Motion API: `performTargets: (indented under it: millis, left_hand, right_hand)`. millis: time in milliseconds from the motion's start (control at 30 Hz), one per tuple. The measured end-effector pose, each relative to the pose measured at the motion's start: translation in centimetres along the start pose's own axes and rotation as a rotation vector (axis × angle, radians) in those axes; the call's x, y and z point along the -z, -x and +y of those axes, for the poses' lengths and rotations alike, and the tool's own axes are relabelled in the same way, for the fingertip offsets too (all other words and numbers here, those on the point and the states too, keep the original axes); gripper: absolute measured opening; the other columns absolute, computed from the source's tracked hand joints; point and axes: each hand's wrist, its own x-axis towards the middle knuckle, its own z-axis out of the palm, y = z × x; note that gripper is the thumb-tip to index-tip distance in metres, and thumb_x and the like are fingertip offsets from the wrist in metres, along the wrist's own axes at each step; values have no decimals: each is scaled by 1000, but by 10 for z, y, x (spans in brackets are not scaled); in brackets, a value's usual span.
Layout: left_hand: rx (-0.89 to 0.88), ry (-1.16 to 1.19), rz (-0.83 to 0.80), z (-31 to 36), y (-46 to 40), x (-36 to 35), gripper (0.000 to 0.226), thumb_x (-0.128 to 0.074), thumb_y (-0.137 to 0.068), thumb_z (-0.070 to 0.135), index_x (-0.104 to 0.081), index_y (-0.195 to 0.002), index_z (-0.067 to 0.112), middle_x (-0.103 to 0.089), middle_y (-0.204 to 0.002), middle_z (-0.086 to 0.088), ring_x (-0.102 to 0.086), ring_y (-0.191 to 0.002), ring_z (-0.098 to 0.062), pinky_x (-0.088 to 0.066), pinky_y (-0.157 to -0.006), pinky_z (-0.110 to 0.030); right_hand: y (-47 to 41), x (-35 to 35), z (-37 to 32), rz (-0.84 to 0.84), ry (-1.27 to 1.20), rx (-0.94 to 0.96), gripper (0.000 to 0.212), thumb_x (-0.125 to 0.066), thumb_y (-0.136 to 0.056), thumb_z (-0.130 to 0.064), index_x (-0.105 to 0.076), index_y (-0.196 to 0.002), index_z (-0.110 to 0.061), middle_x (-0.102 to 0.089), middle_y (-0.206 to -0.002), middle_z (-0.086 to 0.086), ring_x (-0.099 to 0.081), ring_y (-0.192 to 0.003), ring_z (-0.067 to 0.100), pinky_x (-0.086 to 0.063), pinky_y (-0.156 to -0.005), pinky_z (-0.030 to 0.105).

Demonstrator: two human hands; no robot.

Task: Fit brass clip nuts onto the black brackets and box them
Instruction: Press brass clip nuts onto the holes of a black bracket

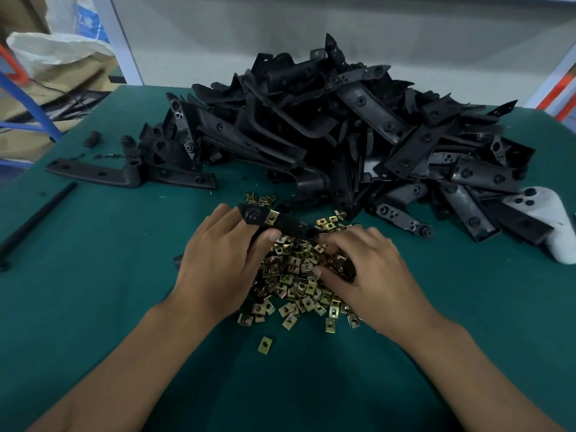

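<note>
My left hand point(223, 260) grips a black bracket point(288, 225) above the heap of brass clip nuts point(296, 282). One brass clip nut point(271, 217) sits clipped on the bracket near its far end. My right hand point(361, 266) rests palm down on the right side of the heap, fingers curled among the nuts; whether it holds one is hidden. A single nut point(265, 345) lies apart, nearer to me. A big pile of black brackets point(343, 126) fills the far middle and right of the table.
The table has a green mat point(93, 275). An L-shaped bracket point(124, 173) lies at the far left, a thin black rod point(37, 219) at the left edge. A white part point(551, 219) sits at the right. Sacks and boxes point(56, 67) stand beyond the left corner.
</note>
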Motion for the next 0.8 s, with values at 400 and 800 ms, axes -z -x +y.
performTargets:
  millis: [400,800]
  left_hand:
    - [-46,38,-18,2,2,1,53,-27,-109,49,-69,-110,16,-58,-96,7,-48,-90,-17,-39,-77,-29]
    - [-69,94,-55,6,0,6,50,-50,-90,65,-75,-99,23,-65,-101,14,-56,-94,-7,-53,-62,-33]
  right_hand:
    - [-4,5,-9,180,-492,-137,15,-76,-88,-30,-67,-100,-32,-63,-88,-16,-57,-82,8,-42,-68,12]
    - [-7,17,-14,76,-1151,-229,17,-78,-80,-23,-69,-94,-19,-75,-88,-5,-67,-81,3,-52,-75,15]
